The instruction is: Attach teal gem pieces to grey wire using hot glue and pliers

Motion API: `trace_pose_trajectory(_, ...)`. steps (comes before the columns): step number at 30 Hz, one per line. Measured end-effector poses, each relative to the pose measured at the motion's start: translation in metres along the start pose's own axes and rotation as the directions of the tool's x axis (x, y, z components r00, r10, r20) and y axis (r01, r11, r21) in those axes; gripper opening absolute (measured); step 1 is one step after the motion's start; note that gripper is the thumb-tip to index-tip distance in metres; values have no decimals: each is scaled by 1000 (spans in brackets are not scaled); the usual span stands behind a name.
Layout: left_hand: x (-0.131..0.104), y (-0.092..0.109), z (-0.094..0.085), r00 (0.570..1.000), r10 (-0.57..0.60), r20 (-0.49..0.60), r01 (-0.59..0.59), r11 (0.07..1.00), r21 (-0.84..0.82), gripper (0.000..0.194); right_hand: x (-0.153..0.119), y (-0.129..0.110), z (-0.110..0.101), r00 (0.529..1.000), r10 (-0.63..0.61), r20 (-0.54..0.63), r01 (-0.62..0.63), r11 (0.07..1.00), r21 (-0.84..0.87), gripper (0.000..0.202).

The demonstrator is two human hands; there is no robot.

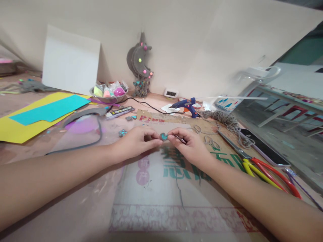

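Between my two hands is a small teal heart with a grey edge (164, 136). My left hand (143, 141) pinches its left side between thumb and fingertips. The fingers of my right hand (185, 143) are closed at its right side, with a thin dark item, too small to identify, showing among them. Grey yarn (179, 191) hangs below my right hand over the printed cardboard (151, 198). A teal flower piece (122, 133) lies just left of my left hand, and another small teal and grey piece (131, 118) is farther back.
Behind my hands are a blue glue gun (188, 105), a bowl of coloured clay bags (109, 97) and a moon ornament (141, 64). Scissors (252, 161), a phone (267, 149) and tangled grey yarn (227, 121) lie right. Teal (52, 109) and yellow sheets (15, 129) lie left.
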State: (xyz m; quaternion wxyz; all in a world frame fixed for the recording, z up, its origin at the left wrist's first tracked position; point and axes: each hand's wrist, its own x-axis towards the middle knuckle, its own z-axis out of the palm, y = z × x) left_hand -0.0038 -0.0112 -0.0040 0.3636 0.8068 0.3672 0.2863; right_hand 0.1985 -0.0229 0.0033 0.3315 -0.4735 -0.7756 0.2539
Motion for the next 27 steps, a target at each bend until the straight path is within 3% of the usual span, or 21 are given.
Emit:
trace_pose_trajectory(4,0,-1,1,999,-39,-24,38,996,-77,21,0,-1,-1,1000,2,-1,-2,1000,-15,16)
trace_pose_trajectory(7,-1,2,-1,997,-46,-67,37,990,-135,31,0,-2,-1,1000,8,14,-8,1000,-12,17)
trace_pose_trajectory(11,-1,7,-4,992,-1,-123,-1,1000,-12,21,0,-2,0,1000,1,13,-1,1000,-17,17)
trace_pose_trajectory(17,-2,7,-2,997,-61,-49,59,998,-34,16,1,-4,-1,1000,3,-9,-3,1000,-5,18)
trace_pose_trajectory(23,-2,8,-5,988,5,-157,1,999,40,18,3,-3,2,992,30,120,-42,994,96,20)
trace_pose_trajectory(27,-1,6,-5,982,17,-188,-8,999,48,18,2,2,2,993,13,118,-22,997,78,15)
